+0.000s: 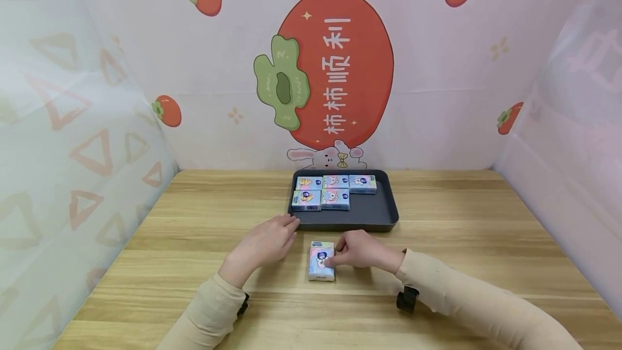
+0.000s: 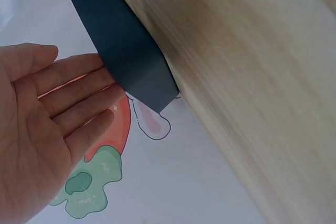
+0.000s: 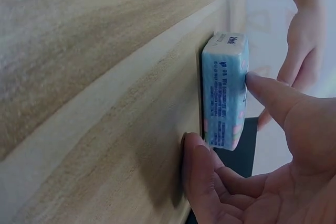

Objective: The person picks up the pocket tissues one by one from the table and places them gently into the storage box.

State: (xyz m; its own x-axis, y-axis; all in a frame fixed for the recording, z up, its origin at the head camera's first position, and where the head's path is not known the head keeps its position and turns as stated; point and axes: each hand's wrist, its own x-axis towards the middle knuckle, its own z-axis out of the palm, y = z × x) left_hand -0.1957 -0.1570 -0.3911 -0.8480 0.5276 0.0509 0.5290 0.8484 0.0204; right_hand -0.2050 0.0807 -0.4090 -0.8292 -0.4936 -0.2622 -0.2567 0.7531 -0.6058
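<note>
A blue-and-pink pocket tissue pack (image 1: 320, 267) lies flat on the table in front of the dark tray (image 1: 359, 227). My right hand (image 1: 362, 249) is at its right side. In the right wrist view the thumb (image 3: 273, 90) presses on the printed face of the tissue pack (image 3: 223, 93), while the curled fingers are close by its lower end. My left hand (image 1: 267, 240) has straight fingers at the tray's near left corner. Seen in the left wrist view, the fingertips of the left hand (image 2: 58, 108) meet the wall of the tray (image 2: 131, 51), and the palm holds nothing.
Several similar tissue packs (image 1: 335, 199) lie in two rows in the tray, toward its left and back. The wooden table (image 1: 218, 204) ends at a printed backdrop (image 1: 233, 139) with persimmons, and cloth walls stand on both sides.
</note>
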